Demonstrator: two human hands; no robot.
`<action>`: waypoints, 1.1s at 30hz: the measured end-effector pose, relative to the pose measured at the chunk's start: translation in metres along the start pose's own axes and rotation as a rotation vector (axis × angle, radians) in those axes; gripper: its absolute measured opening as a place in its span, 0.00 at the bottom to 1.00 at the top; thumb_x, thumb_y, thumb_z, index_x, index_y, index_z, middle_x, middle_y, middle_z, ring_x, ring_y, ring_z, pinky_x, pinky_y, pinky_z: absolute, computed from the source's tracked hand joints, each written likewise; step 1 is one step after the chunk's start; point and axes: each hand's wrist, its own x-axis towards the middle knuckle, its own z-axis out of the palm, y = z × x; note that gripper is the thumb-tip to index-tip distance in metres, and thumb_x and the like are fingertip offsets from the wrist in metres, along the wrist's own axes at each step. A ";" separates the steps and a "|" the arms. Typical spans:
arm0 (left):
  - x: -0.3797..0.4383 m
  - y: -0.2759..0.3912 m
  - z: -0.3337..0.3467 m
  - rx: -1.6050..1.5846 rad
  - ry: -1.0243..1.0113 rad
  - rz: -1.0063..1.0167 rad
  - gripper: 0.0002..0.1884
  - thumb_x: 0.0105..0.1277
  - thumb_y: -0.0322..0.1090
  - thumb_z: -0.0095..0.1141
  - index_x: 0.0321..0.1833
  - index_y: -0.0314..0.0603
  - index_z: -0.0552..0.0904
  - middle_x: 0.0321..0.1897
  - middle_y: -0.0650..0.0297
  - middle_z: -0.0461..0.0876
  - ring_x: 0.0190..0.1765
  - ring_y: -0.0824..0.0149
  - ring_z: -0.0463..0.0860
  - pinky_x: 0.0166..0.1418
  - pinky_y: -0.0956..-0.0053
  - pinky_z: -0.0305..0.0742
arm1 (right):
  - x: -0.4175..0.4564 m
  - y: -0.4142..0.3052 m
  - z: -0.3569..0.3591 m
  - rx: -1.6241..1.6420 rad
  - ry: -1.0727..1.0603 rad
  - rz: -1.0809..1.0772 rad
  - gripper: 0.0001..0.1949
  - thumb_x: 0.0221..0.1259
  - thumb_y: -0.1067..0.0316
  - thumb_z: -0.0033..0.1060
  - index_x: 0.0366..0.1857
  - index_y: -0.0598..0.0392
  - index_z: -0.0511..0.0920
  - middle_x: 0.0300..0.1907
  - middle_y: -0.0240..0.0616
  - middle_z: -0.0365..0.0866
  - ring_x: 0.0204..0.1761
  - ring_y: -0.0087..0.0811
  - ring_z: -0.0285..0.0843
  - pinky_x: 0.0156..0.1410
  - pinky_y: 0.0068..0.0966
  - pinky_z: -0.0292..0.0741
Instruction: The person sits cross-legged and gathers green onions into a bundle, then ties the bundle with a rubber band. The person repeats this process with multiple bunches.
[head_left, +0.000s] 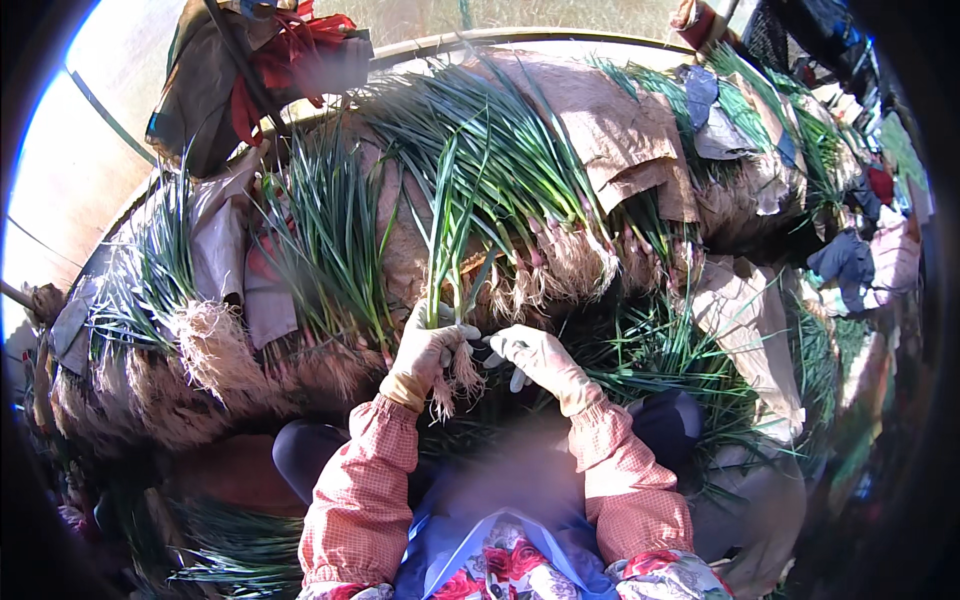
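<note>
My left hand (427, 352), in a pale work glove, is closed around a few green garlic plants (448, 247). Their long flat leaves point up and away from me, and their pale stringy roots (461, 379) hang below the fingers. Just to the right is my gloved right hand (536, 360), its fingers bent and apart, close to the left fingertips. I see nothing held in it, though its palm side is hidden. Beyond both hands, a thick row of green garlic (480, 150) lies with its root ends towards me.
A root-heavy bundle (214, 345) lies at left on the long heap. Brown sacking (592, 120) covers part of the row. Loose green leaves (675, 345) lie at lower right beside a hanging paper-like sheet (750, 322). A pole with red cloth (292, 60) stands at upper left.
</note>
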 end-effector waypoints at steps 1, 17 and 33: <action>-0.013 0.007 -0.001 -0.265 -0.075 -0.112 0.16 0.54 0.17 0.58 0.43 0.41 0.71 0.28 0.56 0.84 0.25 0.67 0.84 0.20 0.83 0.70 | 0.001 -0.003 -0.006 0.086 0.084 -0.016 0.32 0.68 0.43 0.54 0.65 0.57 0.69 0.43 0.37 0.87 0.16 0.20 0.73 0.23 0.15 0.69; -0.062 -0.044 -0.005 -0.419 -0.367 -0.164 0.16 0.62 0.22 0.57 0.53 0.33 0.73 0.36 0.46 0.86 0.22 0.62 0.84 0.17 0.80 0.70 | 0.026 -0.004 0.042 0.730 -0.066 0.069 0.12 0.70 0.64 0.56 0.52 0.56 0.79 0.38 0.27 0.82 0.34 0.19 0.76 0.39 0.15 0.75; -0.085 -0.042 0.017 -0.644 -0.483 -0.174 0.37 0.64 0.31 0.63 0.74 0.37 0.59 0.20 0.60 0.77 0.20 0.67 0.77 0.26 0.75 0.74 | 0.107 0.023 -0.056 -0.083 0.732 -0.009 0.10 0.65 0.63 0.60 0.44 0.55 0.80 0.30 0.27 0.80 0.24 0.20 0.70 0.31 0.20 0.70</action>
